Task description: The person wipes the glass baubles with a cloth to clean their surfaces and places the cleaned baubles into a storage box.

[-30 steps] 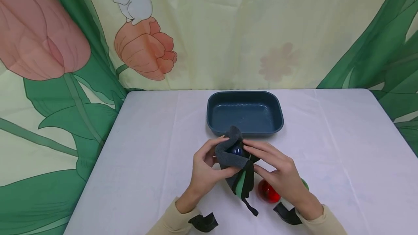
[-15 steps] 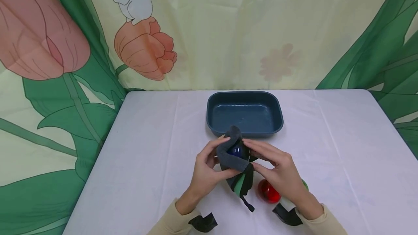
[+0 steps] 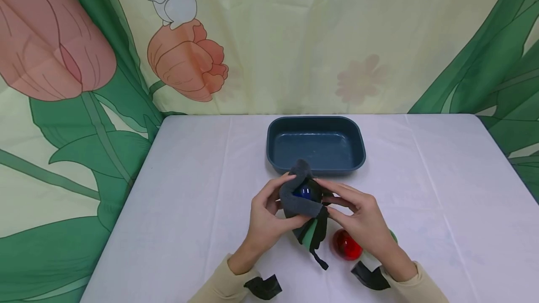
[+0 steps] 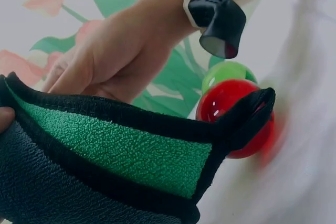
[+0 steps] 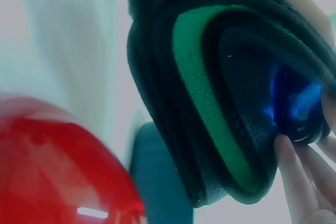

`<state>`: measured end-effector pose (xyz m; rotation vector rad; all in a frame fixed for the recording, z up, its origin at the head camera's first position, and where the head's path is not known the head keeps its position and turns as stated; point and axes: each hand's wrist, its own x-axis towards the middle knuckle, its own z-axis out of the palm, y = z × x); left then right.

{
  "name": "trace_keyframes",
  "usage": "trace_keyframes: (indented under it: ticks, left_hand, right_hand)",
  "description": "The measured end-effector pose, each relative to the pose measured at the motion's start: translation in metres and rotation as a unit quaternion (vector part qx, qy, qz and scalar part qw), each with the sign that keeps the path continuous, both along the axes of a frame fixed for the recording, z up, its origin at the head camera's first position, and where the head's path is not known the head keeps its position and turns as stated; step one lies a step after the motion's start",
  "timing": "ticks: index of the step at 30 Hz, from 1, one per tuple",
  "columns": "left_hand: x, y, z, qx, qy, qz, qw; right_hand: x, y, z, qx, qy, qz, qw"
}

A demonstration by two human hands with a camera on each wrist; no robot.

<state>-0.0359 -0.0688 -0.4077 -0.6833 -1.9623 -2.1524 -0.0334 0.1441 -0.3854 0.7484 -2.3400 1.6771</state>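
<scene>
Closest to me, my beige sleeves (image 3: 229, 284) come in from the bottom edge, each with a black strap (image 3: 263, 287) jutting from the wrist. Just past the right strap, a glossy red ball (image 3: 346, 245) sits on the white cloth. A green ball (image 4: 228, 72) shows beside it, mostly hidden under my right wrist from above; I cannot tell whether the two touch.

Between my arms I have a dark grey pouch (image 3: 295, 204) with black edging, raised and tilted. Its black tab (image 3: 322, 262) hangs down toward me, and a green panel (image 4: 131, 150) runs along its side. My left hand (image 3: 266, 214) is pinching the pouch, thumb on the near side and fingers on the far side, so that its mouth gapes. In that mouth sits a dark blue ball (image 3: 306, 192), partly covered by the grey rim. My right hand (image 3: 363, 214) is curled about the ball from the right: fingertips rest against it, and the thumb lies at the pouch's edge.

Just beyond the pouch, the deep blue tray (image 3: 316, 146) stands on the table (image 3: 202, 176) near its far edge. Behind everything hangs a pale yellow curtain (image 3: 286, 36), printed with tulips, broad green leaves and a white animal.
</scene>
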Motion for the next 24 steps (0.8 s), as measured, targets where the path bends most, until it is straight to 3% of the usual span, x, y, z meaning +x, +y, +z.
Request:
trace_keyframes:
  ticks: [7,14,24]
  left_hand:
    - [-0.0001,-0.0009,0.0,0.002,-0.003,0.006,1.0]
    - [0.0011,-0.0017,0.002,0.007,-0.021,0.008,0.9997]
    - [0.0021,-0.0013,0.0009,0.01,-0.02,0.012,0.9997]
  right_hand:
    - [0.0029,0.0023,-0.0002,0.058,0.04,-0.006,0.998]
    - [0.0014,-0.0018,-0.0002,0.078,0.18,0.03,0.98]
    - [0.0012,-0.0045,-0.0017,0.097,0.206,0.02,0.973]
